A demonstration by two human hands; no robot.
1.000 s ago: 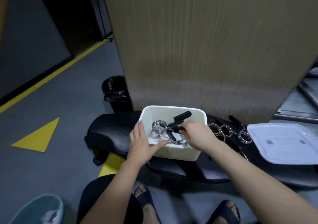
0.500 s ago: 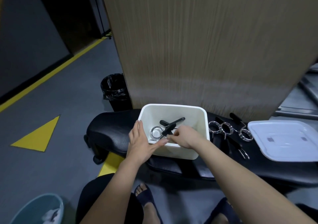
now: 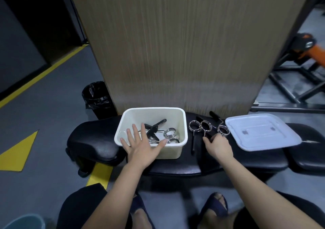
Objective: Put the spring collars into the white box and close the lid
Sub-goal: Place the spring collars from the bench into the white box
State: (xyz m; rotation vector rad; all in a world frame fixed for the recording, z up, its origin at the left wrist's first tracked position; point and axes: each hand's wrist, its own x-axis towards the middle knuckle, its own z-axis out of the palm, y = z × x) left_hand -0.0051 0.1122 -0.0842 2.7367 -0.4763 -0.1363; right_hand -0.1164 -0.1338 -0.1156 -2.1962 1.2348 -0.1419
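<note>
Your left hand [image 3: 140, 147] lies spread flat, fingers apart, over the near rim of the white box [image 3: 182, 123], steadying it and holding nothing; your right hand [image 3: 219, 147] has its fingers curling down at the black handle of one of the spring collars [image 3: 205, 125] on the black padded tabletop [image 3: 175, 165], though whether they have closed on it you cannot tell from here. Three collars lie in a row between the box and the lid [image 3: 260, 132], rings touching or overlapping; several more already sit in the box. The risk is a tangle: lift one and a neighbour's ring or handle may catch, drag, and drop off the pad to the floor [image 3: 44, 109]. The lid overhangs the near edge of the pad, so a careless knock could tip it off. Handles left standing upright in the box may stop the lid seating.
</note>
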